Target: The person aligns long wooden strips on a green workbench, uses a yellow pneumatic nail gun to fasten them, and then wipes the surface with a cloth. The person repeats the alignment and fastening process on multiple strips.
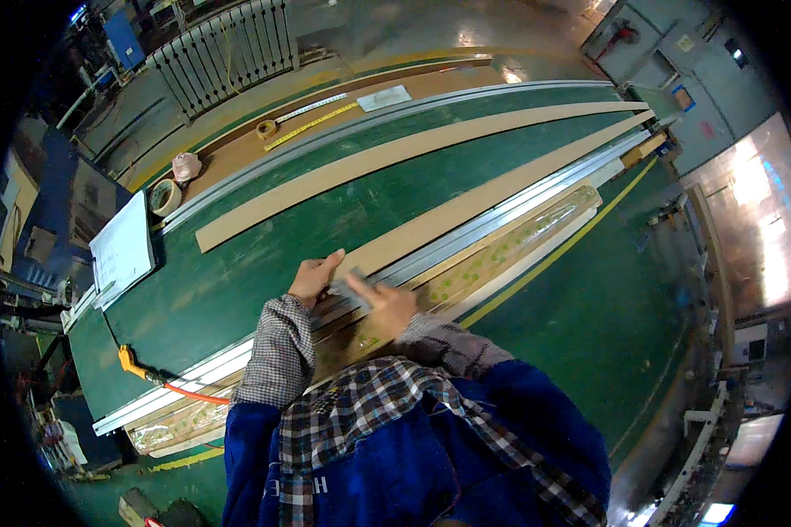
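A long flat tan strip (501, 189) lies lengthwise on the green-topped table, with its near end in front of me. At that end is my left hand (312, 281), its fingers closed at the strip's corner. Just to the right, my right hand (388, 307) has its index finger reaching toward the same end; motion blurs these fingers. Between the hands is a small greyish piece (351, 286), too smeared to name. Silvery metal profiles (518, 211) run beside the strip under my hands. A second tan strip (360, 174) lies farther back on the table.
Film-wrapped lengths (492, 263) lie along the table's near edge. To the left are an orange-yellow air gun (132, 362) on an orange hose (193, 395) and a paper sheet (123, 246). Tape rolls (164, 198) and a yellow measuring tape (312, 126) sit along the far side.
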Tool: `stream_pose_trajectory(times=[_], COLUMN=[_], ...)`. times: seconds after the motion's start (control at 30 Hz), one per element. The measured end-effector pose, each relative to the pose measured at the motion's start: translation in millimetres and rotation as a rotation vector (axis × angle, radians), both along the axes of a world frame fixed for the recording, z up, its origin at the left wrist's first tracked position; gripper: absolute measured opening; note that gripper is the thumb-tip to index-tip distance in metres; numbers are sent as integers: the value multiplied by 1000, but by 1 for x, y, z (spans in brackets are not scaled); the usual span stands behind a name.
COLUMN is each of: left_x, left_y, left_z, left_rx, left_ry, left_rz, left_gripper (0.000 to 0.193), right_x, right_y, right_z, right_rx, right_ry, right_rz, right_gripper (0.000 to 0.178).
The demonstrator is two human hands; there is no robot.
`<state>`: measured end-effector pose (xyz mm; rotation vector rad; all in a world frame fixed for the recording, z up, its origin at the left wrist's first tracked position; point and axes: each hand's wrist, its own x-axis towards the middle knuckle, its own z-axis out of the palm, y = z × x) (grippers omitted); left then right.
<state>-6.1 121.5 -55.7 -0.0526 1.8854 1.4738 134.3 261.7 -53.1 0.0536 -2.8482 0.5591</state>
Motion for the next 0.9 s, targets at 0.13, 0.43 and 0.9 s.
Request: stream_pose_trajectory(times=[0.13,0.43,0.9], left_x=[3,-4,-2], left_y=[0,0,4], left_z=[20,7,29], left_rx=[-35,4,-84], left_ry=[-46,-1,-16], left_rz=[-52,-67,-137], left_gripper=[56,50,50], right_x=[-7,1,7], right_y=[60,-10,-10], right_z=[0,9,-17], right_rx=[33,-25,-138], right_ry=[-27,8,-52], right_rz=[-282,51,38], right_gripper=[61,71,69])
